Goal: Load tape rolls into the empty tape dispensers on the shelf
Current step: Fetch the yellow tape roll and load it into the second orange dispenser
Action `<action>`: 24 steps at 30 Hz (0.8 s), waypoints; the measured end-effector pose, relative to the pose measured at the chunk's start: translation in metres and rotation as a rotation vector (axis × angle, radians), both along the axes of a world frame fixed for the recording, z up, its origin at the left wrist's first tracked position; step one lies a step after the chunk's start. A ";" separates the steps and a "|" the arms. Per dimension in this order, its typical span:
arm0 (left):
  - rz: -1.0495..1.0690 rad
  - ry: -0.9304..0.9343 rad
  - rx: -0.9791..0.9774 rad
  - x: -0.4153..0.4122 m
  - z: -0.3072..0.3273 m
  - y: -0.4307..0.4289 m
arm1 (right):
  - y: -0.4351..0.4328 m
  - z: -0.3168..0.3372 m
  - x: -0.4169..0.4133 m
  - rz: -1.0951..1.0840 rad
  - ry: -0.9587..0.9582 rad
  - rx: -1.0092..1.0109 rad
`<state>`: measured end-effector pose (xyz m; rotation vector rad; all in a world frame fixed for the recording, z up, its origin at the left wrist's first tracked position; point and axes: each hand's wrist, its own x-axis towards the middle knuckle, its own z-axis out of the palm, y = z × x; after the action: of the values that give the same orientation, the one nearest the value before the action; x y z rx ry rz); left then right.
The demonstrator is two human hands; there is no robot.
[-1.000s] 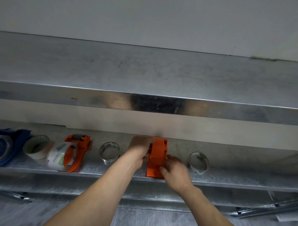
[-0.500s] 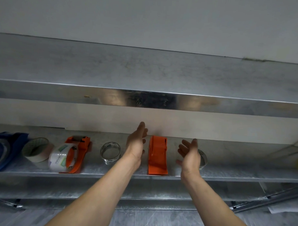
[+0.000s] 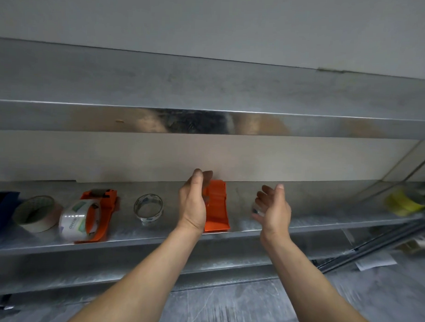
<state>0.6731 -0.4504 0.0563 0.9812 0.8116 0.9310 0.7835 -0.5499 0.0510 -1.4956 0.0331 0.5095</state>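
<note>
Empty orange plastic tape dispenser [image 3: 217,209]: lies flat on the lower galvanised metal shelf [image 3: 312,228], roughly mid-shelf. Wedge-shaped, smooth and glossy, narrow end toward the back wall, broad end at the shelf's front lip.

Left hand [image 3: 193,203]: just beside the dispenser's left flank and overlapping its edge in view, back of the hand toward the camera. Fingers straight and close together, pointing up toward the wall, holding nothing. Cannot tell whether it touches the dispenser.

Right hand [image 3: 273,208]: apart from the dispenser on its right, palm turned inward toward it. Fingers loosely spread and slightly bent, gripping nothing. Both bare forearms reach up from the bottom edge in a shallow V.

Behind the right palm, a sliver of a clear tape roll [image 3: 255,209], mostly hidden. Left of the left hand, a thin-walled transparent tape ring [image 3: 148,208]. Further left, a second orange dispenser [image 3: 106,210] carrying a fat clear roll with green print [image 3: 78,220]. Just beside that, a wide off-white tape roll [image 3: 35,213] with a matte face, then a blue object [image 3: 0,209] cut off by the frame edge.

At far right, a blurred yellow roll [image 3: 404,203].

Overhead, the upper metal shelf [image 3: 209,88]: dull, mottled underside and a mirror-bright front lip.
</note>
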 end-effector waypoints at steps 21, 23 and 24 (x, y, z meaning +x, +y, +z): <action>-0.365 0.108 0.314 0.136 0.030 -0.229 | -0.239 0.034 0.103 0.221 -0.492 -0.257; -0.399 0.097 0.319 0.156 0.029 -0.253 | -0.264 0.038 0.119 0.216 -0.510 -0.279; -0.415 0.088 0.320 0.165 0.028 -0.265 | -0.276 0.039 0.127 0.206 -0.518 -0.288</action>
<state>0.8385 -0.7149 0.0844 1.4151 0.5079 0.6690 0.9103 -0.8257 0.0901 -1.8873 -0.4741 0.2739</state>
